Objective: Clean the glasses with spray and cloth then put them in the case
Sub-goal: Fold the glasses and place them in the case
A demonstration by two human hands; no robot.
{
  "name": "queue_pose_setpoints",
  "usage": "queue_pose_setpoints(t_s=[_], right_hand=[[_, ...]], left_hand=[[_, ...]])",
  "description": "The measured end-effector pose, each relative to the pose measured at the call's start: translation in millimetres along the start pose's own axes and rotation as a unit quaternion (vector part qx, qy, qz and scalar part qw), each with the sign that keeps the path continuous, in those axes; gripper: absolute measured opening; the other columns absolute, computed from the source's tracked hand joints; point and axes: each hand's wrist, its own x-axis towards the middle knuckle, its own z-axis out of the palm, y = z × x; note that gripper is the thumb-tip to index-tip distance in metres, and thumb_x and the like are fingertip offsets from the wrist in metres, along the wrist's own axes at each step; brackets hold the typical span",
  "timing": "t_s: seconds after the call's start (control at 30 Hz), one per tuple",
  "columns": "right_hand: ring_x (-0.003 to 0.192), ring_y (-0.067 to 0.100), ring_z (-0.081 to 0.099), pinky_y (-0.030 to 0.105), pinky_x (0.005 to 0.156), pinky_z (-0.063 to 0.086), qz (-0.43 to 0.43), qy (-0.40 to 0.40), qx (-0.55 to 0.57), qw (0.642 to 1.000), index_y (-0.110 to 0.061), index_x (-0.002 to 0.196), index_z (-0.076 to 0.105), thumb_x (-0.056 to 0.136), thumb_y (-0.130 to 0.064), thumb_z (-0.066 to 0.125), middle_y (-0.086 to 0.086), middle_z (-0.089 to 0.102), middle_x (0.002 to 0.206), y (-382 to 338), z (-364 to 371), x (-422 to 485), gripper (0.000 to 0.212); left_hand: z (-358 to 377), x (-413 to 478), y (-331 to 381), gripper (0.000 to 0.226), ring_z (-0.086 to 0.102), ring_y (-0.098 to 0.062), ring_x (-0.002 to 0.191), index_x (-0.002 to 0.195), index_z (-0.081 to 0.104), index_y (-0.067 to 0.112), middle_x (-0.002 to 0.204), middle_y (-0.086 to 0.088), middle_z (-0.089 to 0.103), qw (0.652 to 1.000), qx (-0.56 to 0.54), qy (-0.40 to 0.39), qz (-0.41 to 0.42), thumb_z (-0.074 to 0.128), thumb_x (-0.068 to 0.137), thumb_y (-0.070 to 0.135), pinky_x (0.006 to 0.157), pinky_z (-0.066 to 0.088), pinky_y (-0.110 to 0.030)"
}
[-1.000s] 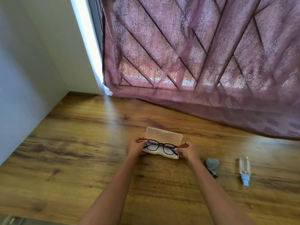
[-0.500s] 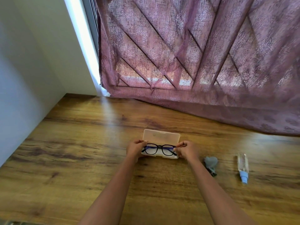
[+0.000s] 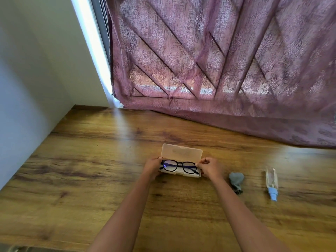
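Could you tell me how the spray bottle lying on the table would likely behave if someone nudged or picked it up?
The spray bottle lies on its side on the wooden table and looks round, so a sideways nudge would probably roll it. Its clear body looks like thin plastic, so it is likely light and fairly stiff. The smooth surface may be a little slippery.

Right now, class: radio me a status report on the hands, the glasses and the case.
Left hand and right hand pinch glasses ends. Glasses sit in open case. Nothing in the way.
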Motion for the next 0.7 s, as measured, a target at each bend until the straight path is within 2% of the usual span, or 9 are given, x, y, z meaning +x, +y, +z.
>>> queue_pose_setpoints(t_s=[0.07,0.17,0.2,0.3,0.4,0.53,0.7], right_hand=[[0.077,0.017,0.064,0.042,0.078,0.056,0.001,0.006,-0.003,1.000,-0.025,0.060,0.057,0.077,-0.020,0.073,-0.003,0.064,0.075,1.4,-0.2,-1.1,0.024],[0.081,0.018,0.065,0.042,0.080,0.056,0.008,-0.004,-0.013,1.000,-0.021,0.060,0.058,0.075,-0.018,0.075,0.000,0.066,0.080,3.7,-0.7,-2.4,0.023],[0.083,0.020,0.065,0.043,0.080,0.055,0.012,-0.012,-0.013,1.000,-0.019,0.061,0.057,0.075,-0.017,0.075,0.001,0.066,0.081,3.6,-0.8,-2.5,0.023],[0.085,0.021,0.065,0.044,0.081,0.055,0.026,-0.025,-0.012,0.999,-0.016,0.063,0.057,0.075,-0.016,0.075,0.002,0.066,0.081,2.3,-1.5,-2.4,0.022],[0.085,0.021,0.065,0.043,0.081,0.055,0.034,-0.015,0.018,0.999,-0.016,0.065,0.058,0.076,-0.016,0.074,0.003,0.067,0.083,4.7,-1.3,-1.7,0.019],[0.090,0.026,0.066,0.045,0.085,0.054,0.043,0.015,0.076,0.996,-0.019,0.065,0.058,0.082,-0.013,0.067,0.011,0.070,0.095,11.2,1.5,-2.4,0.020],[0.091,0.023,0.064,0.043,0.085,0.054,0.047,0.034,0.082,0.995,-0.022,0.068,0.060,0.083,-0.008,0.063,0.007,0.068,0.095,12.5,-2.4,-5.5,0.021]], left_hand=[[-1.8,-1.5,-0.7,0.025,0.059,-0.023,0.078,0.109,0.061,0.001,0.086,-0.011,0.064,1.000,-0.010,-0.010,0.007,0.041,0.097,0.009,0.069,0.048,-0.032],[-1.8,-1.8,-5.7,0.024,0.060,-0.031,0.094,0.110,0.063,0.002,0.098,-0.015,0.064,0.999,0.018,-0.002,0.031,0.045,0.095,0.010,0.082,0.050,-0.040],[-1.3,-3.0,-6.4,0.024,0.059,-0.031,0.096,0.110,0.063,0.002,0.100,-0.015,0.064,0.999,0.024,0.004,0.041,0.046,0.095,0.010,0.081,0.049,-0.039],[-0.2,-6.5,-5.9,0.023,0.056,-0.022,0.091,0.109,0.064,0.005,0.100,-0.010,0.063,0.996,0.057,0.024,0.069,0.047,0.095,0.011,0.069,0.044,-0.026],[1.4,-8.7,-5.8,0.024,0.057,-0.020,0.093,0.110,0.065,0.006,0.106,-0.011,0.065,0.993,0.074,0.039,0.080,0.047,0.095,0.012,0.076,0.043,-0.027],[4.4,-10.9,-4.7,0.026,0.054,-0.018,0.087,0.114,0.064,0.010,0.109,-0.010,0.067,0.988,0.112,0.073,0.071,0.050,0.094,0.017,0.077,0.043,-0.029],[3.0,-13.1,-4.2,0.024,0.054,-0.017,0.074,0.109,0.067,0.014,0.087,-0.005,0.065,0.978,0.181,0.085,0.066,0.053,0.091,0.019,0.069,0.044,-0.028]])
